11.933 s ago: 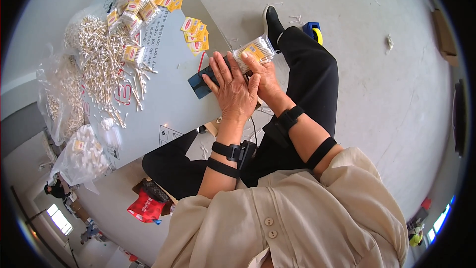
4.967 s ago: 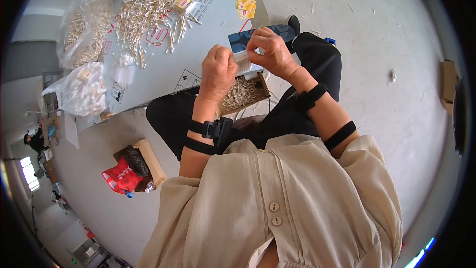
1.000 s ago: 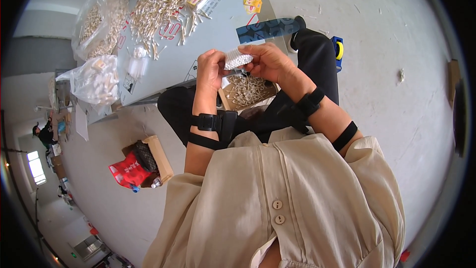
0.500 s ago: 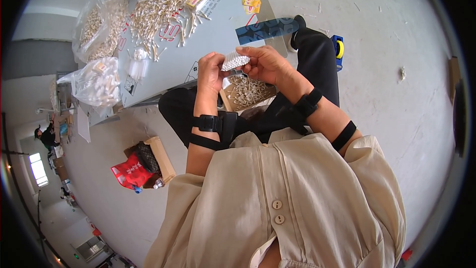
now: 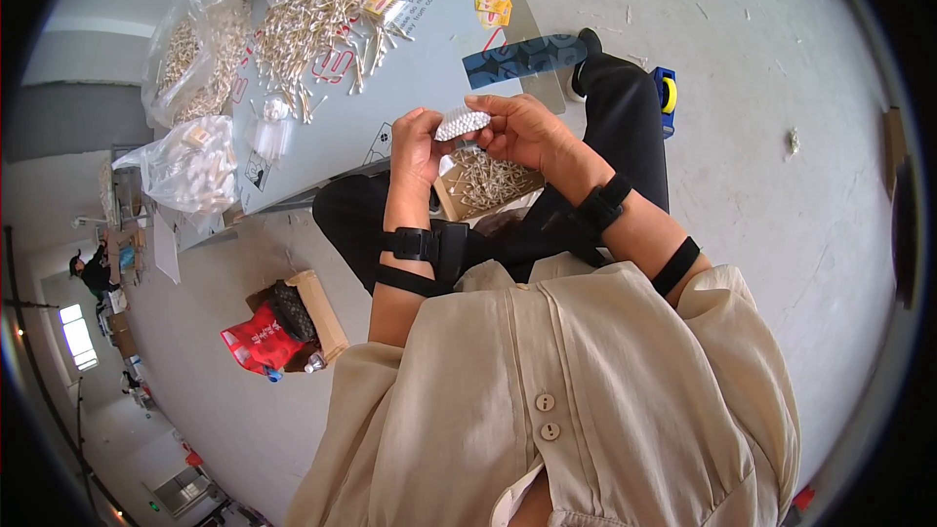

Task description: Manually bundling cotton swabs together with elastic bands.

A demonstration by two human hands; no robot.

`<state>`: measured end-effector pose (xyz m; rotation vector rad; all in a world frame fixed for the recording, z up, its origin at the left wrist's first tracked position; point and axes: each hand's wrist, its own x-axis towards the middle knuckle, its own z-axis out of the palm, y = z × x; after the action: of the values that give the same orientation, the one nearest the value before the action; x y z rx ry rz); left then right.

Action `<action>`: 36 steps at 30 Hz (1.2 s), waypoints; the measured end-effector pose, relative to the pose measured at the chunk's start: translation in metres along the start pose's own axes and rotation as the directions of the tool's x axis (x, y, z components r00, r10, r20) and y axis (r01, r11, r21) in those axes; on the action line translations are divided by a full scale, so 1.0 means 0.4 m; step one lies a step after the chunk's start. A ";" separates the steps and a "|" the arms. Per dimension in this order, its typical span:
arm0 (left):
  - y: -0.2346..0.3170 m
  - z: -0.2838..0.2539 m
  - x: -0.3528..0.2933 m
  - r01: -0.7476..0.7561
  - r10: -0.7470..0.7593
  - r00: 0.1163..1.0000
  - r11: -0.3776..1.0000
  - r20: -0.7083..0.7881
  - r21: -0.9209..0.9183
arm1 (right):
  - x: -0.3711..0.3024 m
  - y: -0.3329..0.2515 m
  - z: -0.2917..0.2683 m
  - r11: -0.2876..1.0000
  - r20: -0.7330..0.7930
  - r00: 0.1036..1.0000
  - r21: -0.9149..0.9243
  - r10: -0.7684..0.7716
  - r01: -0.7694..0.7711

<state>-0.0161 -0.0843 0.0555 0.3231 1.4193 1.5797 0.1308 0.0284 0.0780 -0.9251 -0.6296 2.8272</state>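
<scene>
Between my two hands is a bundle of cotton swabs (image 5: 463, 123), its packed white tips facing me. My left hand (image 5: 417, 142) is closed on the bundle's left side, and my right hand (image 5: 525, 129) pinches its right side and top. Below the hands, a cardboard box of loose swabs (image 5: 485, 180) sits by my knees. On the grey table (image 5: 342, 127) beyond lies a big heap of loose cotton swabs (image 5: 310, 15), with small filled packs (image 5: 386, 6) at its far right. Whether a wrapper surrounds the held bundle is hard to make out.
Bags of swabs (image 5: 200, 168) stand at the table's left edge. Yellow cards (image 5: 493, 2) and a dark blue patterned strip (image 5: 523, 60) lie to the right. A blue tape dispenser (image 5: 664, 102) is beside my right leg. A carton with a red bag (image 5: 262, 340) rests on the floor.
Almost nothing differs. Both hands keep the swab bundle in nearly the same spot, with only a slight shift of the view.
</scene>
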 end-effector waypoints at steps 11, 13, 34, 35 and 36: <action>-0.010 0.014 -0.007 0.035 -0.034 0.999 0.999 -0.032 0.011 | 0.012 0.015 -0.014 0.998 -0.018 1.000 0.064 0.019 -0.018; -0.013 0.010 -0.007 0.037 -0.036 0.999 0.999 -0.035 0.004 | 0.014 0.017 -0.013 0.997 -0.022 0.999 0.069 0.031 -0.029; -0.023 0.015 -0.021 0.090 -0.086 0.993 0.995 -0.077 0.040 | 0.037 0.046 -0.035 0.982 -0.063 0.991 0.158 0.115 -0.104; -0.022 0.017 -0.021 0.090 -0.087 0.993 0.995 -0.077 0.038 | 0.037 0.046 -0.036 0.982 -0.059 0.992 0.160 0.115 -0.104; -0.023 0.015 -0.020 0.090 -0.087 0.993 0.995 -0.077 0.038 | 0.037 0.046 -0.036 0.982 -0.054 0.992 0.160 0.114 -0.104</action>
<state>-0.0035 -0.0881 0.0524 0.2242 1.5054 1.5056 0.1281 0.0201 0.0518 -1.0453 -0.3523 2.8782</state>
